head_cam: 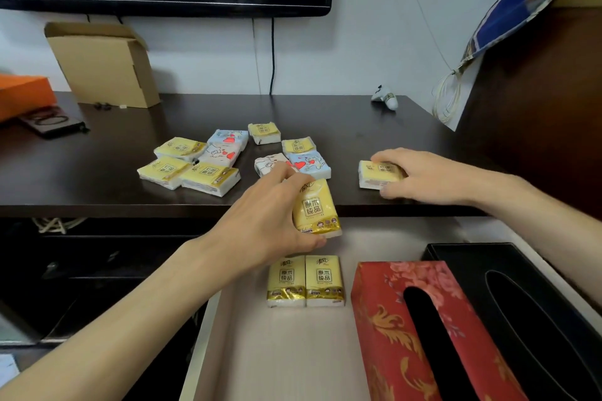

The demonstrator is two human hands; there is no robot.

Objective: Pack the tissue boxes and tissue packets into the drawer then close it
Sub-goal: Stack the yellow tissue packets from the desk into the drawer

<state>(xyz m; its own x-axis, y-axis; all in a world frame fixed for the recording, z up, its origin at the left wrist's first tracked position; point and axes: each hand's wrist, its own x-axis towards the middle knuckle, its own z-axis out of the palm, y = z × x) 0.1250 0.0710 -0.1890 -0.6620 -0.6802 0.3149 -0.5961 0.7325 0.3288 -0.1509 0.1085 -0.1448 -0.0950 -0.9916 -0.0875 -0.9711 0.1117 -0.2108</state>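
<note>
On the dark tabletop a loose cluster of tissue packets lies left of both hands. The left hand grips a yellow packet above the open drawer, over two yellow packets beside a red tissue box and black tissue box. The right hand clasps another yellow packet on the tabletop.

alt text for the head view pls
Left hand carries a yellow tissue packet over an open drawer holding two packets, a red tissue box and a black one; right hand grips another on the dark tabletop.
</note>
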